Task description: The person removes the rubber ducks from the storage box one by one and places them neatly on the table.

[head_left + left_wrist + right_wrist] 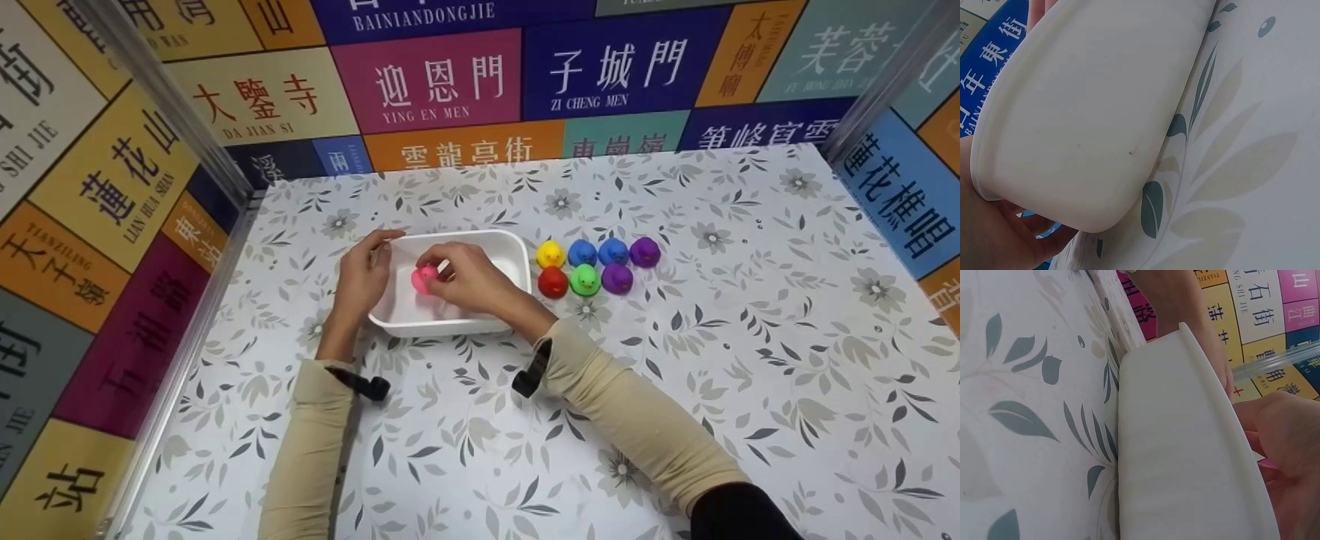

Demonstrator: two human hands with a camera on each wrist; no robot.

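A small pink rubber duck (424,280) is inside a white plastic tub (450,328), pinched by the thumb and fingers of my right hand (472,279). My left hand (365,271) holds the tub's left end, its fingers reaching along the far corner. In the left wrist view the tub's outer wall (1089,112) fills the middle, and the left hand (1005,225) curls about its end. From the right wrist, the right hand (1289,444) shows beyond the rim, while the duck is hidden behind the tub wall (1179,439).
Right of the tub, several rubber ducks stand in two rows: a yellow duck (550,254), blue ones, a red duck (553,282), a green duck (585,280) and purple ones (644,252). A leaf-patterned cover (465,435) lies on the table. Printed panels (427,82) border it.
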